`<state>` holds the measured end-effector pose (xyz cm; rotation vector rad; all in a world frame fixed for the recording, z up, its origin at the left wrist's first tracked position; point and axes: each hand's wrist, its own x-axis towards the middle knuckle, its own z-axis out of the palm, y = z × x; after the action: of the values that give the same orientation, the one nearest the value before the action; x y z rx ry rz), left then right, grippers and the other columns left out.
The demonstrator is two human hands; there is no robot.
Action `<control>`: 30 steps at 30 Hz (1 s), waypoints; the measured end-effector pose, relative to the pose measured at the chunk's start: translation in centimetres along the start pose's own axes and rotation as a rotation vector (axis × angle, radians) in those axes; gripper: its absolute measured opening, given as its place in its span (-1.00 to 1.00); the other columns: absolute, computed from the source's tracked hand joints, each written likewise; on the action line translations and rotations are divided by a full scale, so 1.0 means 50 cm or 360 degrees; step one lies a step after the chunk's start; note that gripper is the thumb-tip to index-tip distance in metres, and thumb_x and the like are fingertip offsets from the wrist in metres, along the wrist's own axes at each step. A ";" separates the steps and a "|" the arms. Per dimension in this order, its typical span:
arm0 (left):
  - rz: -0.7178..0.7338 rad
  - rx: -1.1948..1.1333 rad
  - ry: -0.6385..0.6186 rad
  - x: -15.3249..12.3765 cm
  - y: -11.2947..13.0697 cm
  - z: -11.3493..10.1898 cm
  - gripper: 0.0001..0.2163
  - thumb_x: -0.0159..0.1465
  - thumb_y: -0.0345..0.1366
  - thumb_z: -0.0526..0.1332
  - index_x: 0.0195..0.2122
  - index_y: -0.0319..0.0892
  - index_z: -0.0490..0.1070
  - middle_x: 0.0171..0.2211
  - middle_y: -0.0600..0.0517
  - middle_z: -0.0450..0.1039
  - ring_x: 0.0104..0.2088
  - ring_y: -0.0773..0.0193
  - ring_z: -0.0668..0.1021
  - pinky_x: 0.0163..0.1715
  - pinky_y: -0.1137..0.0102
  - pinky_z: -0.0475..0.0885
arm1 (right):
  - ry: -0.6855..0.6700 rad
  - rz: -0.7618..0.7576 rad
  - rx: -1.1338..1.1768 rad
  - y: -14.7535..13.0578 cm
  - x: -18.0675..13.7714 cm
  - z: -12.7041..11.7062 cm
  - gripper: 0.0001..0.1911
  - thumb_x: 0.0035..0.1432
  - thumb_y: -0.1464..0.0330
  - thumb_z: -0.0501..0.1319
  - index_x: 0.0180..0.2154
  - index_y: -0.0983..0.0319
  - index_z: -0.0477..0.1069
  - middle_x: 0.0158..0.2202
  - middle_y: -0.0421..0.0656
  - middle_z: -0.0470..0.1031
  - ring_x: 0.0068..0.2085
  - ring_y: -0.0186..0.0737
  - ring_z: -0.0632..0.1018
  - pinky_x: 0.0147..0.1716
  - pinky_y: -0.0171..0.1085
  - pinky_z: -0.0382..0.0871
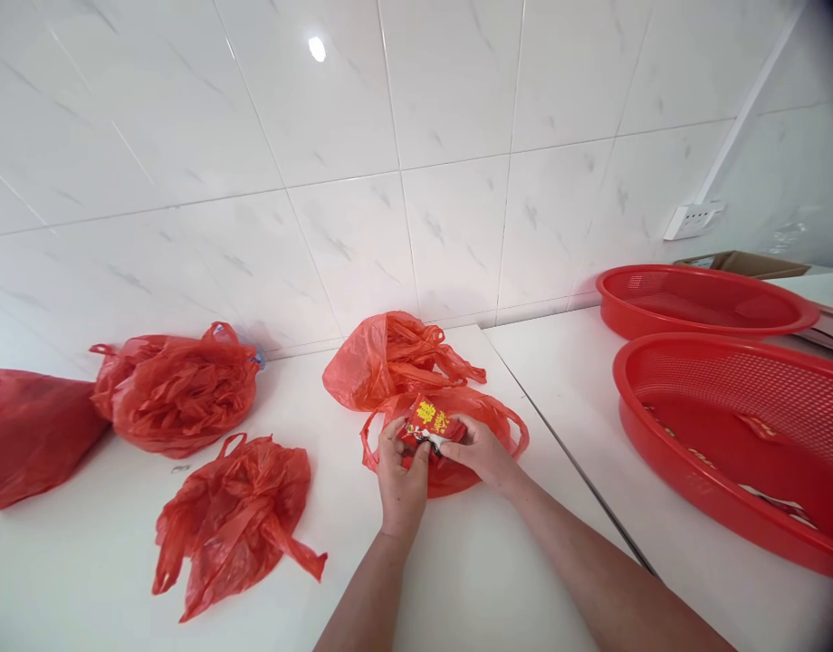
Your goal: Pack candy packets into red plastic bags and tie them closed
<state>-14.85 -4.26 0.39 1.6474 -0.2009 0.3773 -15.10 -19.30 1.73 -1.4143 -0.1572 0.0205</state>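
Both hands hold a small red packet with yellow characters (430,417) above a spread red plastic bag (502,426). My left hand (399,466) grips its left side, thumb at the lower edge. On the right side, my right hand (483,453) closes round it, thumb near a white and black printed part. What lies inside the bag beneath is mostly hidden by the hands and packet. Just behind, a second crumpled red plastic bag (382,358) touches the first.
More red plastic bags lie to the left: a loose one (244,525), a bulging bundle (178,389) and a full one (33,435) at the edge. Two red baskets stand right, the near basket (694,480) holding several packets, the far basket (620,312) by the wall.
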 end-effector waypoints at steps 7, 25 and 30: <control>-0.0081 0.0007 -0.0011 0.000 0.005 0.003 -0.54 0.17 -0.29 0.22 0.10 -0.10 0.18 -0.37 0.07 0.35 -0.42 0.33 0.46 -0.38 0.36 0.45 | 0.0028 0.0007 -0.0076 -0.001 -0.003 0.002 -0.65 -0.03 0.20 0.33 -0.18 0.18 0.44 -0.24 -0.15 0.55 -0.22 -0.13 0.56 -0.20 -0.15 0.45; -0.0161 -0.0003 -0.0140 -0.007 0.008 0.009 -0.47 0.17 -0.33 0.21 0.17 -0.01 0.11 -0.33 0.07 0.31 -0.34 0.31 0.45 -0.28 0.30 0.46 | 0.0106 0.0021 -0.0121 0.007 0.002 0.001 -0.66 -0.07 0.22 0.34 -0.22 0.17 0.41 -0.28 -0.18 0.52 -0.25 -0.16 0.54 -0.25 -0.19 0.45; -0.0148 -0.0003 -0.0096 -0.002 0.004 0.005 -0.56 0.18 -0.33 0.19 0.10 -0.07 0.18 -0.37 0.08 0.27 -0.40 0.34 0.42 -0.33 0.34 0.44 | 0.0038 0.0018 -0.0073 0.003 0.001 0.001 -0.73 0.02 0.16 0.27 -0.26 0.17 0.40 -0.41 -0.24 0.47 -0.44 -0.31 0.46 -0.46 -0.31 0.33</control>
<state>-15.00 -4.55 0.52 1.6614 -0.1689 0.2570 -15.04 -19.23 1.59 -1.4604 -0.1307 0.0093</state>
